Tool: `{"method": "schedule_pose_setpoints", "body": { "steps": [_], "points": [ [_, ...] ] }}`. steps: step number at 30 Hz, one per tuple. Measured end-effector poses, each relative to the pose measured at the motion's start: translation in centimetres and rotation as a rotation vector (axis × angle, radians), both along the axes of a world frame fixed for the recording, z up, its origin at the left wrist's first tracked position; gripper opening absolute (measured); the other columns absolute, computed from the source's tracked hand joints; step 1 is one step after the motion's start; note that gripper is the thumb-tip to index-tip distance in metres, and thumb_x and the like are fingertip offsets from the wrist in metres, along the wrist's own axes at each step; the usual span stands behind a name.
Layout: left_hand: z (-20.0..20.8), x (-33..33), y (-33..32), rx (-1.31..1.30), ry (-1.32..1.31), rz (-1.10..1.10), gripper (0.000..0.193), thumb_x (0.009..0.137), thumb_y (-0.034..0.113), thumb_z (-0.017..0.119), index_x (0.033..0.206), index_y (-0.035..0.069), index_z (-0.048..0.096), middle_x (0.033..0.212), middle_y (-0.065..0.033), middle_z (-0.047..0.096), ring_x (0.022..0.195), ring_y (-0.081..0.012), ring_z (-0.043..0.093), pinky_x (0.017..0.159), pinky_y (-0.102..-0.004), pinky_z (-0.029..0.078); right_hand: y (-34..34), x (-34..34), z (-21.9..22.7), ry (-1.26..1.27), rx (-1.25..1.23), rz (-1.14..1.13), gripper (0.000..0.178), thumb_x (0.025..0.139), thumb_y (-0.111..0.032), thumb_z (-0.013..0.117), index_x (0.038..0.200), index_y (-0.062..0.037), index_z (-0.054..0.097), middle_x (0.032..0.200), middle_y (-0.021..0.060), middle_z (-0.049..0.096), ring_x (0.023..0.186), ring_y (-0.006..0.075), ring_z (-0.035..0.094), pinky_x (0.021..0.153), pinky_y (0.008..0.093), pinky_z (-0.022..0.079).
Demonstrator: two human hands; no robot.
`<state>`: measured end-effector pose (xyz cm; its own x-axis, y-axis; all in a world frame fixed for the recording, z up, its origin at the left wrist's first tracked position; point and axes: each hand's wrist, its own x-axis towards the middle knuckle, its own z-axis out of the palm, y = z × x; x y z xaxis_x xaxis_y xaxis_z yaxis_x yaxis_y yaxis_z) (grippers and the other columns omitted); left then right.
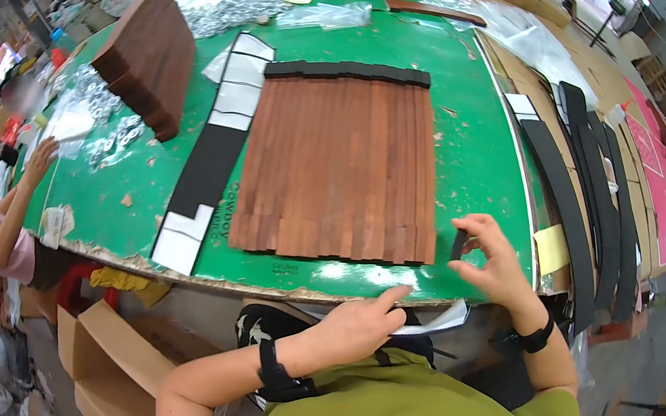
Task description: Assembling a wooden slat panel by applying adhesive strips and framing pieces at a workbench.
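Observation:
My right hand (492,266) pinches a small black foam piece (459,244) between thumb and fingers, just off the near right corner of the slats. My left hand (363,321) is at the table's near edge, its fingers closed round a white-faced strip (440,321), partly hidden by the hand. Before me lies a row of reddish-brown wooden slats (332,169), side by side. Black foam pads (347,71) line their far ends; the near ends look bare. Left of them rests a long black foam sheet (210,162) with white backing squares at both ends.
A tall stack of brown boards (148,63) stands at the far left by metal fittings (234,9) and clear bags. Black strips (594,195) lie on cardboard at the right. An open carton (116,344) sits below the table's left edge. Two people work across and at the left.

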<state>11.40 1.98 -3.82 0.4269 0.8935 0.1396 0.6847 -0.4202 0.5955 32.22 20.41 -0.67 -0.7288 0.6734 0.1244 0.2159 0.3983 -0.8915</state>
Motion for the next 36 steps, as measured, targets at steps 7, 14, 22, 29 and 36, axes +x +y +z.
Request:
{"method": "schedule_pose_setpoints", "body": {
  "steps": [7, 14, 22, 29, 36],
  "points": [
    [-2.1, 3.4, 1.6, -0.084, -0.179, 0.188, 0.017, 0.077, 0.002, 0.066, 0.091, 0.003, 0.056, 0.153, -0.0288, 0.035, 0.070, -0.0339, 0.068, 0.059, -0.0428, 0.055, -0.6, -1.2, -0.8, -0.114, 0.226, 0.153, 0.068, 0.077, -0.002, 0.079, 0.140, -0.0026, 0.052, 0.136, 0.0145, 0.048, 0.126, 0.0303, 0.050, 0.097, 0.0367, 0.050],
    [-2.3, 2.9, 1.7, -0.068, -0.249, 0.171, 0.019, 0.078, 0.003, 0.068, 0.094, 0.002, 0.058, 0.152, -0.0263, 0.038, 0.077, -0.0331, 0.069, 0.064, -0.0416, 0.057, 0.3, -1.5, -1.4, -0.078, 0.085, 0.183, 0.071, 0.077, -0.002, 0.079, 0.142, -0.0033, 0.051, 0.135, 0.0154, 0.047, 0.127, 0.0305, 0.049, 0.100, 0.0376, 0.048],
    [-2.7, 2.5, 2.1, -0.069, -0.310, 0.168, 0.024, 0.081, 0.009, 0.074, 0.096, 0.002, 0.057, 0.152, -0.0235, 0.041, 0.082, -0.0357, 0.068, 0.068, -0.0415, 0.057, 1.0, -1.6, -1.4, -0.149, 0.063, 0.220, 0.075, 0.075, -0.004, 0.081, 0.143, -0.0057, 0.051, 0.131, 0.0156, 0.046, 0.124, 0.0322, 0.048, 0.105, 0.0397, 0.044],
    [-2.4, 2.5, 2.2, -0.103, -0.306, 0.167, 0.026, 0.081, 0.012, 0.076, 0.097, 0.002, 0.057, 0.153, -0.0230, 0.040, 0.087, -0.0356, 0.068, 0.069, -0.0421, 0.057, 0.9, -1.6, -1.4, -0.161, 0.083, 0.221, 0.078, 0.075, -0.002, 0.081, 0.145, -0.0052, 0.049, 0.131, 0.0151, 0.045, 0.125, 0.0313, 0.048, 0.104, 0.0391, 0.045],
    [-2.3, 2.5, 2.1, -0.129, -0.291, 0.170, 0.027, 0.082, 0.013, 0.076, 0.097, 0.002, 0.057, 0.154, -0.0227, 0.039, 0.090, -0.0358, 0.068, 0.070, -0.0423, 0.057, 0.7, -1.9, -1.6, -0.071, -0.068, 0.156, 0.070, 0.074, 0.002, 0.082, 0.137, -0.0043, 0.051, 0.131, 0.0137, 0.045, 0.125, 0.0280, 0.051, 0.101, 0.0387, 0.052]
  ]
}}
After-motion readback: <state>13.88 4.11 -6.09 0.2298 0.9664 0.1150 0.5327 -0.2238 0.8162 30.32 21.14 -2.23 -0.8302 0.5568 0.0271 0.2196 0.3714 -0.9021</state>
